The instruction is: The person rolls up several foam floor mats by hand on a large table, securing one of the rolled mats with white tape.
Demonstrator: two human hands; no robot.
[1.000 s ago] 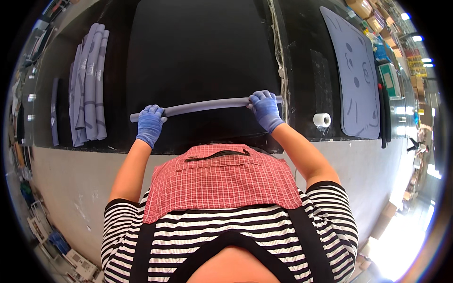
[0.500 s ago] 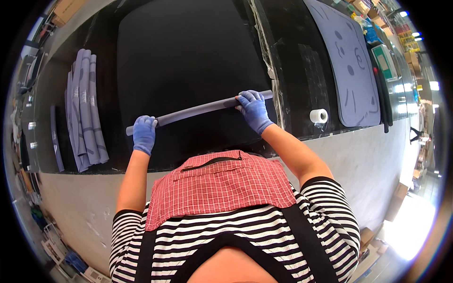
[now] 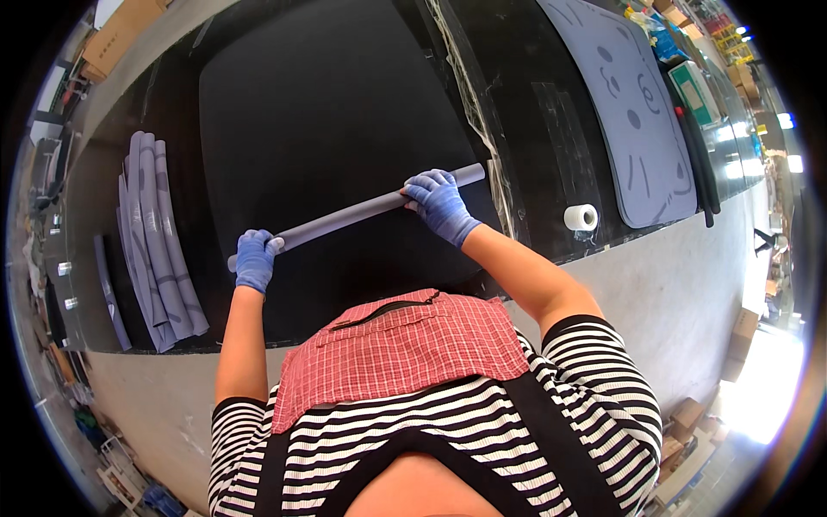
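On black mat (image 3: 327,103) at bench: left hand (image 3: 255,260) and right hand (image 3: 439,203) clamped on grey roll (image 3: 345,215); roll since tilted, right end farther away. Rolling apparently ongoing.

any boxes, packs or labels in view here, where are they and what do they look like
Green box: far right on the black table, flat rectangular pack, green with a white edge.
Cardboard box: top left past the table, plain brown.
Cardboard boxes: right, on the floor, brown.
Colourful packs: top right, too small to tell.
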